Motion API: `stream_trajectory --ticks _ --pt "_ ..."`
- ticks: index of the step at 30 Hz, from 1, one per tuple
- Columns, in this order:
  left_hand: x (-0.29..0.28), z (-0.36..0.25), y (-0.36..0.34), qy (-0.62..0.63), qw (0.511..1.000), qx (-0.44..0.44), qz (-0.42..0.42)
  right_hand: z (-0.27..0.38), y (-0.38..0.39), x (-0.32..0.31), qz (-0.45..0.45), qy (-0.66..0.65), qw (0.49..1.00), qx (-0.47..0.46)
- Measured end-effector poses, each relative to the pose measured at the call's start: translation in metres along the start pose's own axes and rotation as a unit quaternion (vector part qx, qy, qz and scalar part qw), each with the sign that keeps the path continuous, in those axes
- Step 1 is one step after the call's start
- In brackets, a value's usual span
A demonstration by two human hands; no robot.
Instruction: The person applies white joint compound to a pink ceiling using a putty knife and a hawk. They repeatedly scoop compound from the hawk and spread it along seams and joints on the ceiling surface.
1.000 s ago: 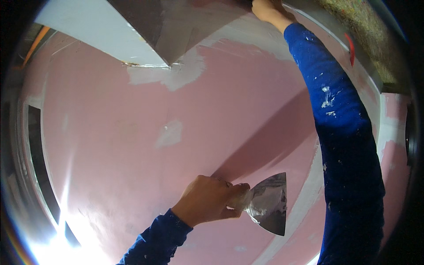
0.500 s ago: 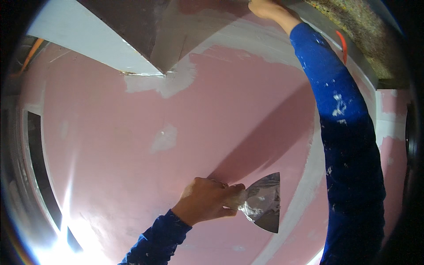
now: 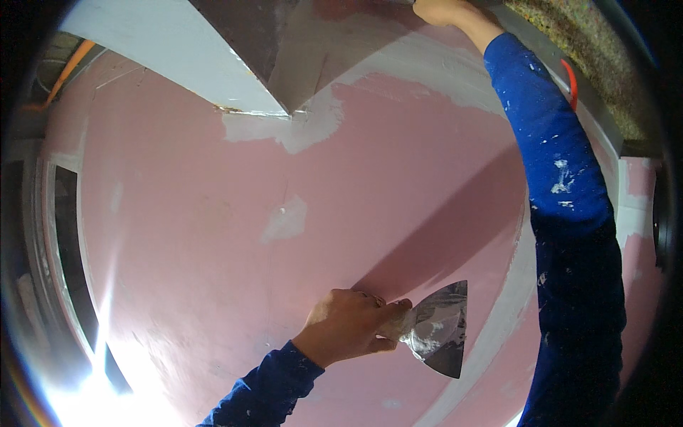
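Observation:
My left hand (image 3: 352,324), low in the middle, is closed around the handle of a putty knife (image 3: 441,327). The knife's wide, flared metal blade points right and has whitish compound smeared on it. At the top edge my right hand (image 3: 445,11) is raised with its fingers curled in, partly cut off by the frame; what they hold is hidden. Behind both hands spreads a pink board surface (image 3: 213,213) with pale compound patches. Nearest to my right hand is a smoothed grey-white band (image 3: 455,60) along the board's upper edge.
A white boxed edge with a dark face (image 3: 171,53) juts in at the upper left. A rough, speckled brown surface (image 3: 590,57) and a red strip (image 3: 571,84) lie at upper right. A dark slot (image 3: 67,235) and bright light (image 3: 92,398) are on the left.
The whole view has shifted slightly, so the board, both arms and the putty knife appear a little farther right. The grip on the putty knife looks the same.

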State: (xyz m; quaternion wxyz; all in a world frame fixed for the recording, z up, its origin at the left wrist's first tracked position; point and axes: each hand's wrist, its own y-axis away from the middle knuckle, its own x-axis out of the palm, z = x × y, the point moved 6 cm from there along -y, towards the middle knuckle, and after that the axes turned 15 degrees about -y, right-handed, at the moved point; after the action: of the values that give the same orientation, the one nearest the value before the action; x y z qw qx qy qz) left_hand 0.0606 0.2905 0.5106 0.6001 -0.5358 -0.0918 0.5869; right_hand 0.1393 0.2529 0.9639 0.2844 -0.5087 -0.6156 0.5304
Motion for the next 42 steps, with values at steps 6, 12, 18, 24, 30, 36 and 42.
stream_trajectory --ticks 6,12,18,24,30,36,42 --pt "0.002 -0.002 0.002 0.004 1.0 -0.002 0.018 0.016 -0.017 0.023 -0.072 0.043 0.987 -0.14" --pt "0.001 -0.003 0.0 0.013 1.0 0.003 0.028 0.017 -0.019 0.035 -0.123 0.052 0.99 -0.049" --pt "-0.001 -0.005 -0.003 -0.01 0.997 -0.006 0.071 0.021 -0.028 0.04 -0.108 0.112 0.983 -0.101" --pt "0.002 -0.007 -0.003 -0.039 0.996 0.014 0.082 0.012 -0.04 0.015 -0.036 0.071 0.994 -0.078" --pt "0.006 -0.004 -0.002 -0.008 1.0 0.01 0.022 0.015 -0.022 0.008 -0.039 0.052 0.994 -0.092" --pt "0.007 -0.005 0.0 -0.006 1.0 0.0 0.013 0.033 -0.036 0.028 -0.072 0.063 0.986 -0.135" --pt "0.005 -0.006 -0.002 0.012 1.0 0.008 0.024 0.042 -0.04 0.053 -0.1 0.094 0.978 -0.157"
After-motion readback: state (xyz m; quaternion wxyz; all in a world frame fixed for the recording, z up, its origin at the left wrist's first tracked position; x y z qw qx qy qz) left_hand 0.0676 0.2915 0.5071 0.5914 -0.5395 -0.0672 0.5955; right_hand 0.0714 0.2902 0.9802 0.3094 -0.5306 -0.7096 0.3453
